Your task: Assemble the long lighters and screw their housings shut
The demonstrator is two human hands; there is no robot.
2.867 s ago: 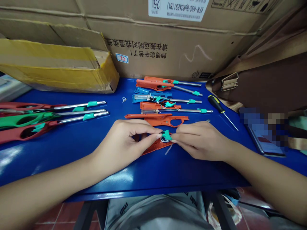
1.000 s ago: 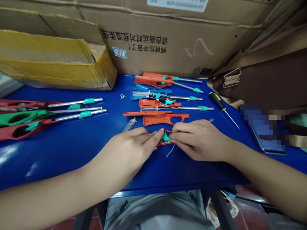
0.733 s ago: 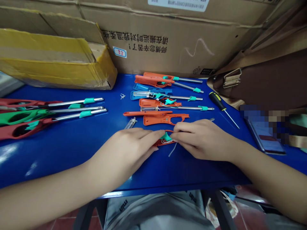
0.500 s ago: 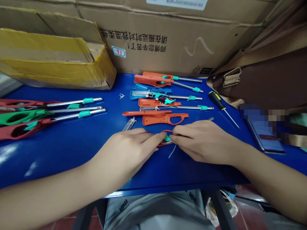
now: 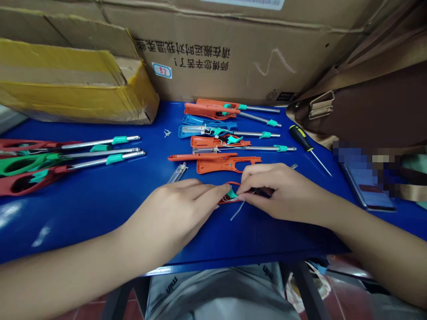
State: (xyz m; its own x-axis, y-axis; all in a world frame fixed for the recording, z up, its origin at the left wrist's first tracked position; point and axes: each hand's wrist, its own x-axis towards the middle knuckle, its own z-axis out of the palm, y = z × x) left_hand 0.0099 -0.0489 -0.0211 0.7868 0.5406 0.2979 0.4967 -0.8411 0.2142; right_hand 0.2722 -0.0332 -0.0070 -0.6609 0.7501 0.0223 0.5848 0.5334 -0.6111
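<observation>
Near the table's front edge lies an orange lighter shell [image 5: 230,201], partly hidden under my hands. My left hand [image 5: 182,206] is closed on its left part, the thumb and forefinger at a green trigger [image 5: 231,193]. From the other side my right hand [image 5: 276,189] pinches at the same trigger; white wires run beside its fingertips. A thin clear tube [image 5: 237,210] sticks out toward me from the shell. Just behind my left hand rests a clear fuel tank [image 5: 178,172]. Beyond it are an orange shell half [image 5: 227,164] and several opened lighters [image 5: 216,130].
Several long-necked lighters [image 5: 66,160] lie on the left. Small screws [image 5: 167,133] are scattered mid-table. A black and yellow screwdriver [image 5: 305,142] and a phone [image 5: 370,189] are on the right. Cardboard boxes [image 5: 247,84] stand along the back, with a brown bag [image 5: 376,115] at right.
My right hand's fingers have shifted and opened a gap under the palm, while its fingertips stay at the trigger. My left hand keeps its place on the shell. The view has shifted slightly.
</observation>
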